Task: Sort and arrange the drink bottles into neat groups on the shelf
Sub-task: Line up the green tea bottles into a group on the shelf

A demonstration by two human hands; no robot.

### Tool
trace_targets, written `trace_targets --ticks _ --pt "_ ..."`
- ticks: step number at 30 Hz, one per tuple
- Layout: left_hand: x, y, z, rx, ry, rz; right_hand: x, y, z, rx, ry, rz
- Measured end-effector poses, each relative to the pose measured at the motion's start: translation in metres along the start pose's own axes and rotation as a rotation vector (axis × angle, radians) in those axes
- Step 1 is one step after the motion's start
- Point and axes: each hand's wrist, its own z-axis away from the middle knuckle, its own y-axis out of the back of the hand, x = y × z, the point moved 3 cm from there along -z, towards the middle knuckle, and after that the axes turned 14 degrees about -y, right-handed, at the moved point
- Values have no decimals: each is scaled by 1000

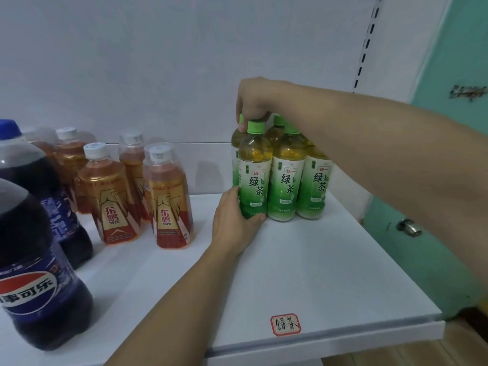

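Several green tea bottles with green caps stand grouped at the back right of the white shelf (303,260). My left hand (233,223) grips the lower body of the front-left green tea bottle (255,165). My right hand (253,101) reaches over from the right and its fingers curl down around the cap of the green tea bottle behind (235,140). Several orange energy drink bottles (169,196) with clear caps stand left of centre. Two large dark cola bottles (34,265) stand at the far left.
A red-bordered handwritten label (285,324) is stuck near the shelf's front edge. A slotted upright (365,43) runs up the back wall at right. Beyond the shelf's right end is a teal door with a metal knob (408,227).
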Motion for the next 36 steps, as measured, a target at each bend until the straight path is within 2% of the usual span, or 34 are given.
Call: trace_targets --ticks 4,6,7,9,11,13,15,17,19,21,23,25,27,30,36 --pt "-2 0 0 14 4 18 9 4 9 -57 -2 -102" --pt "-1 1 1 23 12 42 25 19 24 -64 12 -378" --pt "-1 1 1 26 15 51 38 28 35 19 17 -532" --pt "-2 2 0 35 24 64 67 31 58 339 2 -788" --pt "-2 1 0 37 25 72 96 5 83 646 2 -1046" --pt "0 1 0 31 22 75 123 -41 102 820 -24 -1278" --pt "-2 0 0 28 37 77 147 -97 110 713 -196 -1496" --pt "-3 0 0 16 57 74 161 -149 109 418 -365 -1667" --pt "-3 -1 1 7 93 87 162 -185 106 118 -357 -1711" --pt "-1 0 -1 -10 156 104 157 -198 105 -68 -224 -1751" --pt "3 3 -6 -53 223 134 152 -204 102 -89 -124 -1729" --pt "5 3 -12 -71 289 183 149 -216 100 -79 -100 -1628" --pt "7 0 -14 -66 259 163 144 -227 98 -76 -93 -1529" --pt "4 -9 -9 -71 188 19 146 -235 94 -85 -96 -1507" --pt "5 -12 -8 -72 167 9 150 -233 95 -102 -88 -1443"
